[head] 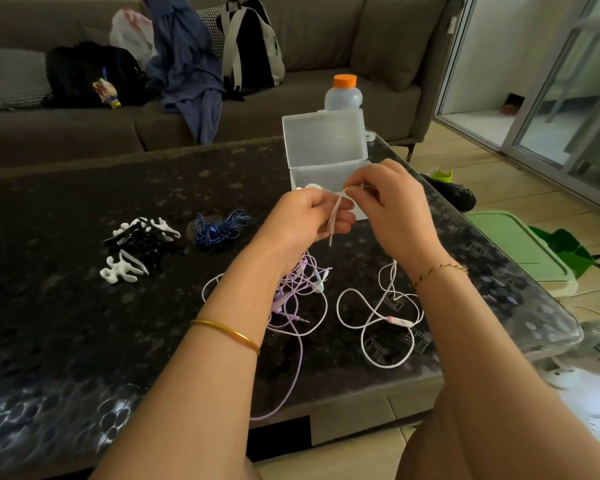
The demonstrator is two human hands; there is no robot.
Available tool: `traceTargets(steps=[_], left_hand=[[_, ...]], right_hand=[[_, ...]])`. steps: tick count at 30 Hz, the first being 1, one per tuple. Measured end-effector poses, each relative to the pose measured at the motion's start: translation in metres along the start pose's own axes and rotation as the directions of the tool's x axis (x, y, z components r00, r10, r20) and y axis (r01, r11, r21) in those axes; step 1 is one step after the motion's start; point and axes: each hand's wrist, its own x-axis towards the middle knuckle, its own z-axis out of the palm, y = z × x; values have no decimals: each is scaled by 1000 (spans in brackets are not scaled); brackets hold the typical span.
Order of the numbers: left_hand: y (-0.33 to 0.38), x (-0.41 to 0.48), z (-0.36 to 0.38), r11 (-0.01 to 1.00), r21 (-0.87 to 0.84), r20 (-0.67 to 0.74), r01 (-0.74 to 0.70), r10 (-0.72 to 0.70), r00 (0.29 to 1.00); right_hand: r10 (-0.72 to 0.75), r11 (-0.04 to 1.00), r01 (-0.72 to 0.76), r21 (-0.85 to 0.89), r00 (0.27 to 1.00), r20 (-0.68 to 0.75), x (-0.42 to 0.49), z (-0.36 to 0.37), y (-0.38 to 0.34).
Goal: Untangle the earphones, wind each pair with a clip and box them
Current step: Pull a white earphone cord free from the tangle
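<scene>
Step in hand: judged to be the start of winding the white earphones [400, 321], now lying apart from the purple earphones [297, 289] that remain tangled below the left wrist. The left hand [309, 216] is curled round a folded length of the white cable, held above the worktop [84, 306]. The right hand [392, 206] pinches the same cable just beside it. The rest of the cable trails down in loose loops on the worktop under the right wrist. The free end [332, 237] hangs from the left hand with its long axis near vertical and its tip pointing down. The next move calls for steady tension while turns are laid, then a clip from the pile of clips [132, 247] at the left. The box [326, 140] stands open just behind the hands.
</scene>
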Motion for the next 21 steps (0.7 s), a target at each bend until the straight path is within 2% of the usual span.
traceTargets(steps=[6,8,11,13,18,19,21], left_hand=[[5,-3,-10,945,-262,245,194,-129,961],[8,-3,-10,909,-359,274,213,-116,955],[12,-1,-9,812,-552,173,191,-113,978],[12,1,-9,795,-589,71,144,-126,989],[3,5,0,858,-514,-192,-3,-111,975],[0,6,2,881,-471,-242,-29,-98,965],[-4,7,5,939,-331,-338,-97,-22,941]], right_hand=[[113,988,-110,112,993,-27,-2,-1,2],[200,962,-208,177,978,61,-2,-3,2],[300,918,-369,147,887,350,-3,-7,4],[295,919,-384,88,819,492,-6,-9,6],[189,911,-391,133,682,707,-12,-17,-4],[167,918,-373,135,673,721,-12,-19,-8],[136,931,-333,152,700,701,-11,-23,-15]])
